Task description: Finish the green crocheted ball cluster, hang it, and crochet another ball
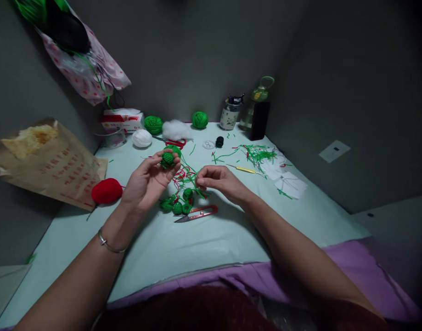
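Note:
My left hand is raised over the table, its fingers closed around a small green crocheted piece. Opposite it, my right hand is pinched, thumb against fingers. Green strands pass close to its fingertips, but what the pinch holds is too small to make out. Between and below the hands lie red and green yarn ends and a cluster of small green crocheted pieces. Orange-handled thread snips rest just in front of that cluster, blades pointing left.
Left are a red yarn ball and a paper bag with bread. Behind stand green yarn balls, white stuffing, red-handled scissors, a cup and a bottle. A yellow crochet hook lies right, near yarn scraps.

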A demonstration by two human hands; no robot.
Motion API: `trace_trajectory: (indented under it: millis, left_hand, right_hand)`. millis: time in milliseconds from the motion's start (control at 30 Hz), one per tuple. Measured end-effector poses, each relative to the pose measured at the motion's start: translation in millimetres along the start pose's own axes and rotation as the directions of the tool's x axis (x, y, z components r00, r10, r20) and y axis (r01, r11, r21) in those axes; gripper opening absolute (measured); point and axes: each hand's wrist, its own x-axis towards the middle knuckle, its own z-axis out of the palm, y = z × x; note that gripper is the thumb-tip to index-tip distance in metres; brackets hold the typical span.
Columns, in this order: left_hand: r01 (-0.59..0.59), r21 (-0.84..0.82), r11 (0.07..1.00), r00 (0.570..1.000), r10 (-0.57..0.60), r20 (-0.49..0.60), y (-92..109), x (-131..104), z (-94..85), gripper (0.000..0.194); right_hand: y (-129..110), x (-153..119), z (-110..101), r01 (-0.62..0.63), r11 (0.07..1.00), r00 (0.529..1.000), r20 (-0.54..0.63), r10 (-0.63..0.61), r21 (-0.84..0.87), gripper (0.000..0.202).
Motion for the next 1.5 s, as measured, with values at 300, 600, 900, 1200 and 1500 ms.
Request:
trace_trajectory:
  millis: [300, 600, 900, 1200, 1500]
  left_hand:
    - [0.109, 0.067, 0.992, 0.994, -0.106, -0.037, -6, -6, 2.3, 0.01]
    - [0.086, 0.034, 0.996, 0.996, -0.087, 0.029, 0, -2, -4.8, 0.009]
    - [-0.125, 0.736, 0.665, 0.975, -0.056, 0.216, -20, -4, -18.3, 0.018]
    - [-0.284, 0.831, 0.479, 0.956, 0.08, 0.281, -34, -10, -11.9, 0.029]
    - [0.04, 0.392, 0.919, 0.998, -0.054, 0.025, -38, -10, -3.1, 0.024]
  right_hand:
    - [-7, 0, 8, 0.082, 0.996, 0.996, -0.041, -0.084, -0.046, 0.019]
    - [1, 0, -4, -0.045, 0.994, 0.999, 0.013, 0.046, -0.097, 0.023]
    - [3, 2, -11, -0.066, 0.996, 0.996, -0.067, 0.062, -0.066, 0.023]
    - [-4, -2, 2, -0.035, 0.999, 0.997, -0.064, 0.032, -0.038, 0.022]
    - [-6, -3, 17, -0.028, 0.997, 0.999, -0.035, 0.026, -0.075, 0.026]
